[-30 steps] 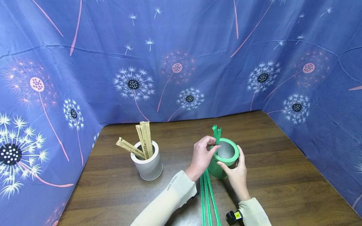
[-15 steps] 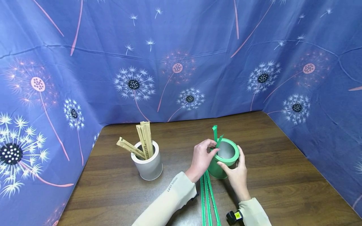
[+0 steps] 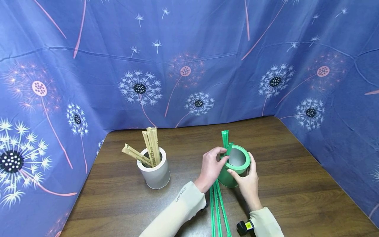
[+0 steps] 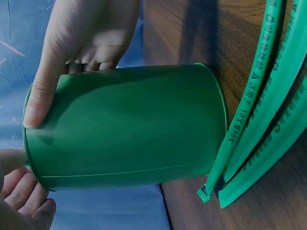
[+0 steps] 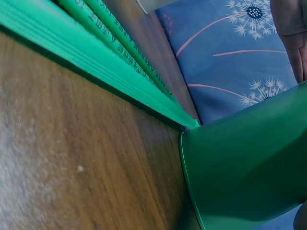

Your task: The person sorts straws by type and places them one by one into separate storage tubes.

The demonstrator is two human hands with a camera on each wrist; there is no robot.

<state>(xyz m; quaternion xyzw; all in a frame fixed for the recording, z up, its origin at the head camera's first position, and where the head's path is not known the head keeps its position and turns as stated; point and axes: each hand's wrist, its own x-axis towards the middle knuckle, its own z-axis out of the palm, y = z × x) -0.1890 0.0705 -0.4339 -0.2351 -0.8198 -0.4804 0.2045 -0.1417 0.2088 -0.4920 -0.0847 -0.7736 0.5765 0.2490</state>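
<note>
A green can (image 3: 226, 179) stands upright on the table, its rim facing up. My right hand (image 3: 248, 184) holds it around the right side, thumb at the front near the rim. At the left of the rim, my left hand (image 3: 209, 166) pinches a paper-wrapped green straw (image 3: 229, 149) between thumb and fingers. Beside it, taller green straws (image 3: 225, 139) rise out of the can; their lower ends are hidden. Several wrapped green straws (image 3: 219, 210) lie on the table in front of the can, their far ends close to its base, as the left wrist view shows.
A grey-white can (image 3: 156, 176) holding several tan wrapped straws (image 3: 152, 144) stands to the left, some of the straws leaning left. Blue dandelion-print cloth (image 3: 189, 49) hangs around the wooden table (image 3: 118, 204) at the back and sides.
One straw at my left fingers has dropped lower and tilts right. Two taller straw tops now show close together at the left. My right hand and the can have stayed put.
</note>
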